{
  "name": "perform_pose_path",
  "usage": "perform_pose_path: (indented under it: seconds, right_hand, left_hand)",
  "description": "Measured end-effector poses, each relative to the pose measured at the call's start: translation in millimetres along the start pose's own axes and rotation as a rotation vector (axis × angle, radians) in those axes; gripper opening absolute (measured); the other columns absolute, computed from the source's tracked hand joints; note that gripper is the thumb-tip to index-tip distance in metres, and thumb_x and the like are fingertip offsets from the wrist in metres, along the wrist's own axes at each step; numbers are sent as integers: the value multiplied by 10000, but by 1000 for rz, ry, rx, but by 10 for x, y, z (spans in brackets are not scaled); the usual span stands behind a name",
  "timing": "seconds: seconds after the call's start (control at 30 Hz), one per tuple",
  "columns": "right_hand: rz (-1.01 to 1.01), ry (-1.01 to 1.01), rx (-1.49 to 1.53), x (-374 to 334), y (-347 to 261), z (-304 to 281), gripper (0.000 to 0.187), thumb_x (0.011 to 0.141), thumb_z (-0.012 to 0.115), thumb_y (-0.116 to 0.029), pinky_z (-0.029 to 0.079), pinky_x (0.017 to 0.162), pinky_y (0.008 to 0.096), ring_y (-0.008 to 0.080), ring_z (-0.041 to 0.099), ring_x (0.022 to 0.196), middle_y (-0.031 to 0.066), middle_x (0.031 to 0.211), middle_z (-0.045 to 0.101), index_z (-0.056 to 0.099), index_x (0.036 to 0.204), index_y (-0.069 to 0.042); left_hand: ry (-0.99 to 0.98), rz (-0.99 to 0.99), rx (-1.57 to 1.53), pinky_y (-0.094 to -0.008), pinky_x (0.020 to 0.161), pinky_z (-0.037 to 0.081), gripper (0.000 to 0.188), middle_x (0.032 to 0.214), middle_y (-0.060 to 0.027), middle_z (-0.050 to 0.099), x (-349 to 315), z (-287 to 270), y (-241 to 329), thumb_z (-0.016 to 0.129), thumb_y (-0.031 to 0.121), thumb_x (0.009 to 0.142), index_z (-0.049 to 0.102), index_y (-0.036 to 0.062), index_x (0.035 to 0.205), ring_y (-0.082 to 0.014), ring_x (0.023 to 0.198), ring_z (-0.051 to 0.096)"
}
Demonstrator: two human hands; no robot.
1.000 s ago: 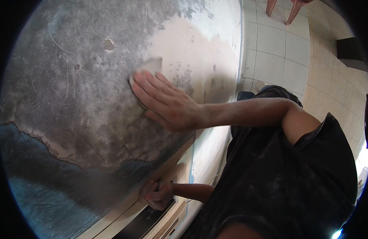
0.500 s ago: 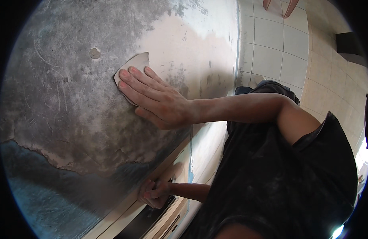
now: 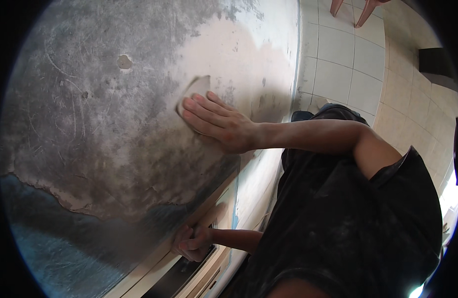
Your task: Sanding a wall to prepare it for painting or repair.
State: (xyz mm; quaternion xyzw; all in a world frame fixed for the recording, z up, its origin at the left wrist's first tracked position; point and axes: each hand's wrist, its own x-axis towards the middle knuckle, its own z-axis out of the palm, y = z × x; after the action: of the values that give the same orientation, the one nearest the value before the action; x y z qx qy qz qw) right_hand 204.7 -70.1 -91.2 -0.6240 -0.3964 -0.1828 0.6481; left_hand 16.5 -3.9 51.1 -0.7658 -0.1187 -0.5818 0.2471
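My right hand (image 3: 221, 124) lies against the wall with its fingers stretched out, holding a pale sheet of sandpaper (image 3: 201, 85) flat on the surface. The sheet's curved edge shows beyond the fingertips; the rest is hidden under the palm. Around it the wall (image 3: 105, 114) is patchy, with grey scratched plaster, whitish smooth areas and a small chipped spot (image 3: 124, 62). Lower down, my left hand (image 3: 193, 243) is closed at the cream frame (image 3: 144, 270) of an opening, fingers curled on its edge.
Blue flaking paint (image 3: 55, 238) covers the wall at the lower left. A dark gap (image 3: 179, 278) lies inside the frame. Pale floor tiles (image 3: 333, 69) stretch along the wall at the upper right, with pink plastic legs (image 3: 365, 12) standing on them.
My right hand has slid right and slightly down over the wall with the sandpaper, onto the border of the whitish area. My left hand keeps its place on the frame.
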Motion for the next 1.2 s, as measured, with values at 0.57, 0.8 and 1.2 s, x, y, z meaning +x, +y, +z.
perform_pose_path:
  seconds: [0.57,0.8,1.2]
  right_hand:
    - [-76,-43,119,395,100,-74,541,1008,397,-302,94,1174,512,286,176,1450,136,1545,253,285,1480,-62]
    - [-93,-84,7,-72,407,-104,573,976,463,-347,97,1171,532,280,152,1456,107,1557,229,303,1480,-126]
    - [-14,-24,-186,80,180,-21,684,926,556,-379,79,1048,762,266,138,1452,68,1562,186,226,1492,-185]
  left_hand:
    - [12,-23,-15,-305,532,392,555,448,-55,529,-55,-50,-69,380,206,976,476,91,441,-170,420,482]
    - [-11,-29,-23,-305,522,392,554,451,-55,528,-28,-15,-17,375,207,971,451,93,434,-172,434,488]
    - [-4,-50,-8,-324,569,393,555,464,-48,543,-51,-36,-31,363,215,978,458,99,443,-170,438,484]
